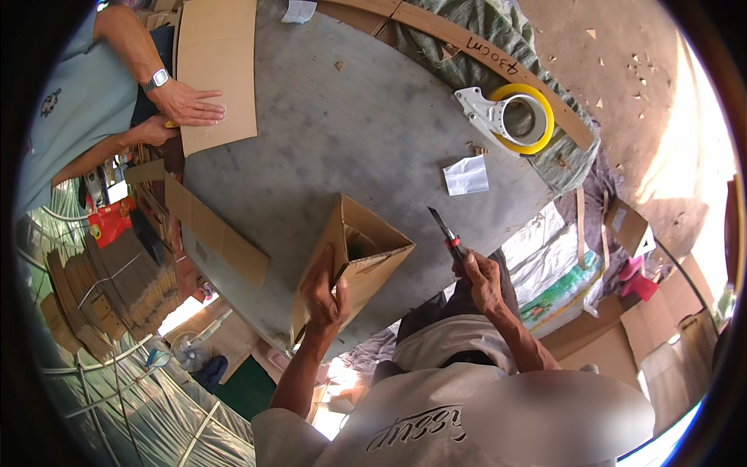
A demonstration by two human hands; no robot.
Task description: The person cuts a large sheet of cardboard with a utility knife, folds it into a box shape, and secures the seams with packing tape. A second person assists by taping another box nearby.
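My left hand (323,300) grips the near left side of a folded cardboard piece (372,268), bent into a three-sided shape with its open end facing up. In my right hand (484,282) is a utility knife (449,237) with red on its handle. Its dark blade is out and points up and left, apart from the cardboard. Both stand over the near edge of the grey table (311,101). A flat cardboard strip (214,229) lies left of the folded piece, partly past the table's edge.
At the far left a co-worker's hand (187,105) presses on a cardboard sheet (218,70). A tape dispenser (510,117) with yellow tape sits at the right, near a white paper slip (466,176) and a long curved wooden strip (467,43). Stacked cardboard (117,292) stands at the lower left.
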